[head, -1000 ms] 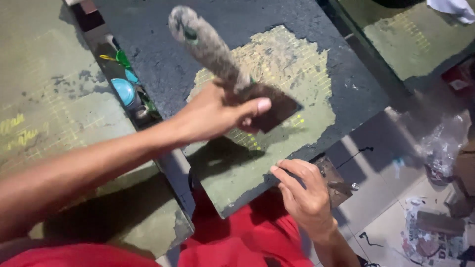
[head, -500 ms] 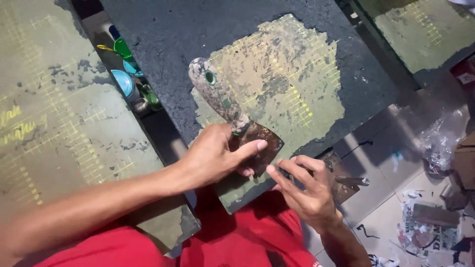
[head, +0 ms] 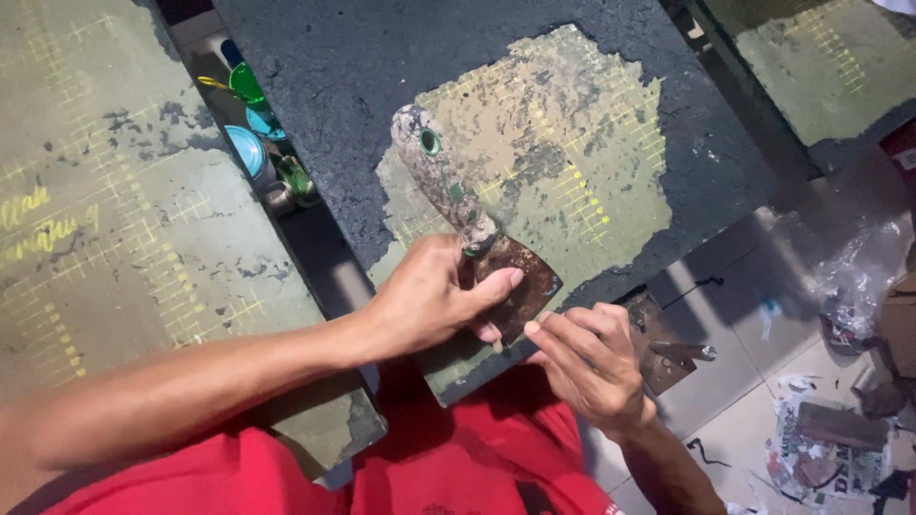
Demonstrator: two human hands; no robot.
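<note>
While the left hand wraps around the neck of a scraper, thumb pressed flat on its rusty blade, the tool lies on the near corner of a dark board that rests over the person's lap. The scraper's paint-caked handle points up and away, a green-ringed hole near its end. The right hand is half curled at the board's near edge, fingertips touching the blade tip; it pinches nothing that I can make out. In the middle of the board the dark coating is gone, showing a pale olive patch with faint yellow grid marks.

In the gap between this board and a worn olive board on the left sits a narrow tray holding small items: a round blue lid, a green piece, and a small jar-like thing, contents too small to tell. On the tiled floor at right lie a rusty metal bracket, crumpled plastic and scraps of printed paper.
</note>
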